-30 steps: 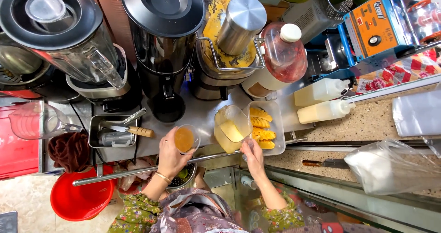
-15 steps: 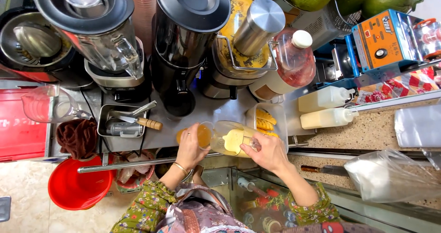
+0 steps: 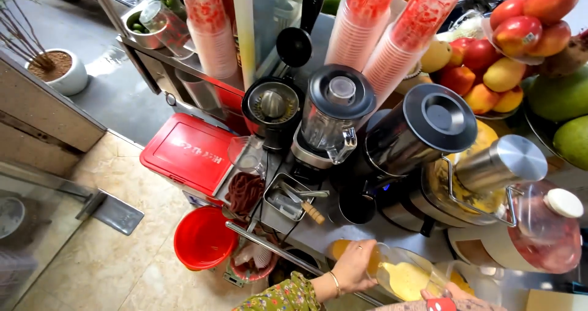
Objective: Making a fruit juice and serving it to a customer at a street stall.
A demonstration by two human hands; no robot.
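Observation:
My left hand (image 3: 352, 267) grips a clear plastic cup of orange juice (image 3: 343, 250) at the counter's front edge. My right hand (image 3: 450, 294), barely in view at the bottom, holds a clear jug (image 3: 407, 275) with yellow pulp, tipped sideways with its mouth against the cup. Both sit on the grey metal counter (image 3: 398, 231) in front of a black juicer (image 3: 422, 133).
A blender (image 3: 334, 118), a citrus press (image 3: 272, 106), a steel canister (image 3: 499, 167) and a pink-liquid jar (image 3: 545, 231) crowd the counter. Cup stacks (image 3: 367, 26) and piled fruit (image 3: 508, 47) stand behind. A red cooler (image 3: 190, 151) and red bucket (image 3: 204, 237) sit lower left.
The view has swung left and up, showing floor and cup stacks. My right hand has lifted the jug and tipped it against the cup held by my left hand.

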